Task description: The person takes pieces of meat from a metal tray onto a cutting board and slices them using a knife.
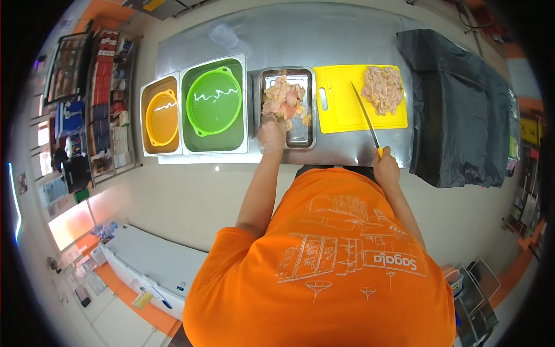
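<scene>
My right hand grips the yellow handle of a long knife, whose blade lies slantwise over the yellow cutting board. A heap of cut raw chicken sits on the board's right part, beside the blade. My left hand, in what looks like a thin clear glove, is at the near left of a metal tray. Its curled fingers are closed on the near edge of the raw chicken pieces there; the fingertips are partly hidden.
Left of the tray stand two metal pans, one with a green colander, one with an orange colander. A clear plastic container is farther back on the steel table. Black plastic sheeting covers something at the right.
</scene>
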`<state>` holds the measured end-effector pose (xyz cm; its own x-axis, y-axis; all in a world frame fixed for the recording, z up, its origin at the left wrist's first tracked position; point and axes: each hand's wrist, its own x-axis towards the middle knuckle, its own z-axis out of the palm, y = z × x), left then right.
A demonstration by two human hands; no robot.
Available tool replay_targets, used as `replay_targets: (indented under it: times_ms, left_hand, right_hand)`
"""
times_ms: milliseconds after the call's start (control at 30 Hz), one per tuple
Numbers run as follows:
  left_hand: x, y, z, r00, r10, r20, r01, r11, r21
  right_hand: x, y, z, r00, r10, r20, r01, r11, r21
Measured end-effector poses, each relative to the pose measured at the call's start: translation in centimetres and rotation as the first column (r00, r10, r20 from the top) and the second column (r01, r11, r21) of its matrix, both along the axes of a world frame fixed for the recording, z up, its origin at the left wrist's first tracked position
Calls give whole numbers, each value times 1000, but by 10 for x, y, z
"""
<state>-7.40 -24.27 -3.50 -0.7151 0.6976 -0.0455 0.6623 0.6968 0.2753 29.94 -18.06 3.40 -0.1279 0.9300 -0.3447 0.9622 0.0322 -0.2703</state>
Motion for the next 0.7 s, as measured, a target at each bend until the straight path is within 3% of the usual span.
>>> replay_targets:
  times_ms: [133,233,300,433,533,633,700]
  left_hand:
    - [-9,1,-9,998,34,50,-35,999,21]
    - [-16,-11,-3,965,-12,263,-49,973,226]
    - [-22,-20,8,914,-65,400,-20,978,206]
    - [-23,-41,26,732,-77,676,-115,965,234]
    - [-26,-49,40,456,-9,890,-240,962,133]
    - [-28,-55,51,457,-115,882,-209,950,232]
    - [-25,-52,64,377,-164,912,-290,914,285]
  right_hand:
    - [-9,3,6,999,23,22,-22,1000,-13]
    - [-13,5,10,999,18,33,-17,999,-28]
    - [-14,5,12,1000,9,29,-8,1000,-29]
    - [-15,6,11,1000,0,4,1,1000,-14]
    - [-17,8,13,1000,1,2,-1,1000,-4]
    - [-18,11,13,1000,7,-16,-7,1000,2]
    - [-19,13,13,999,11,-32,-11,1000,-8]
